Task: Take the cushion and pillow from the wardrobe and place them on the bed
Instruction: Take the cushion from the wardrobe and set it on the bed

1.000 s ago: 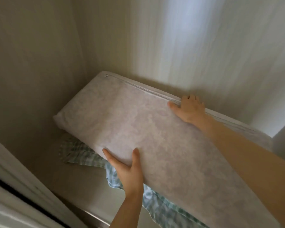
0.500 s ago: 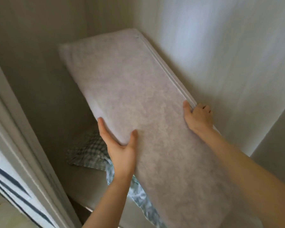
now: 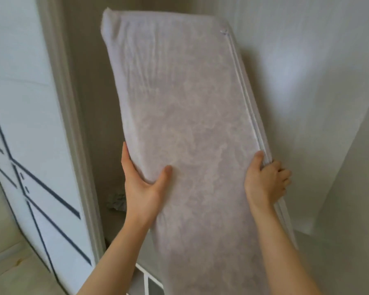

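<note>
Pillow [image 3: 192, 128] held nearly upright in front of the open wardrobe [image 3: 87, 116], tipped slightly, top end high and lower end down between the forearms; left hand [image 3: 144, 188] clamped on its left edge with thumb across the front and fingers behind, right hand [image 3: 266, 182] gripping the zippered right edge, fingers curled round the seam. Step in hand, by the look of it: drawing the pillow out of the wardrobe, with a scrap of checked cloth [image 3: 116, 202] left inside, low and just left of the pillow. Next: backing clear of the wardrobe frame, turning toward the bed, not in view here, and setting the pillow down flat.
</note>
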Demonstrator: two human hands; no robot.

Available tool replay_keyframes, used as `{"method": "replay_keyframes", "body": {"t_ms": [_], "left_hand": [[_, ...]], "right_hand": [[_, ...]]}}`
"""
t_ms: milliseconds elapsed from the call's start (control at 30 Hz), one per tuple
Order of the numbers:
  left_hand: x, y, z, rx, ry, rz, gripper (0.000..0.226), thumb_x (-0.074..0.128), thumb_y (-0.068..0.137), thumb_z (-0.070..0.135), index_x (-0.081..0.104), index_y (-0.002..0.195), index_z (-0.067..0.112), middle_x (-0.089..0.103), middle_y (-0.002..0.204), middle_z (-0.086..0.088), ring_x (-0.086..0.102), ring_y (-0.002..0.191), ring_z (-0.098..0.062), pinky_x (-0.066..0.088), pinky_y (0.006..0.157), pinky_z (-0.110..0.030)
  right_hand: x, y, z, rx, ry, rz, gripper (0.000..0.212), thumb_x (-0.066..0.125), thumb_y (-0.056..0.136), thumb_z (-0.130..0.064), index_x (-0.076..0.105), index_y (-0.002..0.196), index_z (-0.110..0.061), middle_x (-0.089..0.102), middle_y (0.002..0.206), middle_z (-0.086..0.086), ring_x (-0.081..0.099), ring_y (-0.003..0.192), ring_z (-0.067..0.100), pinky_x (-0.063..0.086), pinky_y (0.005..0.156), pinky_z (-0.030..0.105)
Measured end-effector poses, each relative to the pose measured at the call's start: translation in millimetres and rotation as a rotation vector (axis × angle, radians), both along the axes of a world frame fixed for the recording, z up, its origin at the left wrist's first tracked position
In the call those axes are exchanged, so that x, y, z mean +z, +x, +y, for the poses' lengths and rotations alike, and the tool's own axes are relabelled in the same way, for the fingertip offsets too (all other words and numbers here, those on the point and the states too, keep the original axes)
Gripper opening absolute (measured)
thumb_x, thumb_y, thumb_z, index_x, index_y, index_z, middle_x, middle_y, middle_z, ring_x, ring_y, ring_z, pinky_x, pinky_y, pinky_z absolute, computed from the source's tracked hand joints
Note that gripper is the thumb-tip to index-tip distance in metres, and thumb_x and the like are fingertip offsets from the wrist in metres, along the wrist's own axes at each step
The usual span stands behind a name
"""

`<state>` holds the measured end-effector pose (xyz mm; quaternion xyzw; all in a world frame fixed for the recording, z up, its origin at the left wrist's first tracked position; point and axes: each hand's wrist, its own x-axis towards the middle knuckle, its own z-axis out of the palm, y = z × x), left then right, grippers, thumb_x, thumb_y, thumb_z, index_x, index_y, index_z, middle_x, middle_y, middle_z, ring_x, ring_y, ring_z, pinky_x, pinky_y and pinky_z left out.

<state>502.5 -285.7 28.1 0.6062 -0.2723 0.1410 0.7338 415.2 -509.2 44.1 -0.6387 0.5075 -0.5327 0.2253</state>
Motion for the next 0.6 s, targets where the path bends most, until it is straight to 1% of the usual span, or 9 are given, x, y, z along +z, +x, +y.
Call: {"method": "replay_keyframes", "body": {"t_ms": [67,133,200,233,300,367,400,500,600], "left_hand": [[5,-20,19,0.033,0.013,-0.027,0.092,0.079,0.071,0.048,0.024,0.145,0.045,0.049,0.136,0.025,0.054,0.118,0.002,0.051,0.099,-0.044],[10,-42,38,0.056,0.017,-0.053,0.082,0.080,0.069,0.050,0.036,0.139,0.040,0.057,0.126,0.023,0.060,0.111,-0.001,0.055,0.093,-0.043],[14,-62,59,0.092,0.024,-0.087,0.073,0.080,0.069,0.050,0.044,0.131,0.036,0.061,0.120,0.020,0.063,0.108,-0.003,0.057,0.089,-0.041],[15,-71,70,0.117,0.029,-0.107,0.069,0.080,0.070,0.050,0.045,0.128,0.035,0.061,0.118,0.020,0.063,0.106,-0.002,0.058,0.086,-0.038],[18,-89,92,0.189,0.046,-0.154,0.067,0.079,0.069,0.053,0.047,0.125,0.036,0.061,0.116,0.023,0.062,0.105,0.002,0.057,0.082,-0.025],[18,-109,115,0.259,0.053,-0.180,0.069,0.079,0.068,0.056,0.047,0.126,0.034,0.060,0.115,0.026,0.061,0.104,0.005,0.054,0.078,-0.014],[18,-119,127,0.290,0.058,-0.189,0.071,0.079,0.067,0.057,0.047,0.126,0.033,0.060,0.115,0.027,0.061,0.105,0.005,0.051,0.078,-0.010],[19,-145,162,0.387,0.085,-0.221,0.065,0.078,0.070,0.051,0.047,0.124,0.035,0.059,0.113,0.032,0.059,0.105,0.008,0.046,0.079,-0.004],[20,-165,200,0.471,0.083,-0.232,0.059,0.077,0.071,0.046,0.047,0.121,0.038,0.060,0.112,0.031,0.059,0.105,0.008,0.046,0.080,-0.006]], "right_hand": [[-3,-13,18,0.057,0.022,-0.066,0.060,0.040,0.095,-0.047,0.048,0.125,0.004,0.042,0.127,0.033,0.039,0.118,0.047,0.035,0.095,0.054],[-8,-28,35,0.113,0.047,-0.134,0.059,0.039,0.096,-0.045,0.047,0.127,0.005,0.041,0.128,0.034,0.039,0.118,0.047,0.035,0.096,0.054],[-14,-43,54,0.163,0.047,-0.201,0.060,0.038,0.096,-0.045,0.047,0.127,0.005,0.042,0.128,0.035,0.039,0.118,0.048,0.034,0.096,0.053],[-18,-50,64,0.191,0.038,-0.241,0.060,0.038,0.094,-0.045,0.047,0.127,0.004,0.042,0.127,0.035,0.040,0.117,0.048,0.033,0.097,0.052],[-24,-63,85,0.246,0.030,-0.317,0.063,0.036,0.090,-0.047,0.049,0.127,0.003,0.044,0.125,0.035,0.041,0.115,0.048,0.032,0.096,0.048],[-29,-72,105,0.300,0.042,-0.353,0.063,0.034,0.089,-0.046,0.049,0.126,0.003,0.044,0.123,0.034,0.042,0.114,0.046,0.032,0.094,0.044],[-32,-76,115,0.329,0.053,-0.365,0.061,0.035,0.090,-0.045,0.049,0.125,0.003,0.044,0.123,0.034,0.042,0.115,0.045,0.031,0.093,0.043],[-36,-80,147,0.414,0.092,-0.383,0.050,0.041,0.097,-0.037,0.050,0.124,0.003,0.045,0.124,0.033,0.042,0.116,0.044,0.027,0.091,0.039],[-38,-78,184,0.509,0.122,-0.429,0.044,0.042,0.099,-0.032,0.049,0.125,0.003,0.045,0.124,0.031,0.041,0.116,0.042,0.025,0.090,0.037]]}}
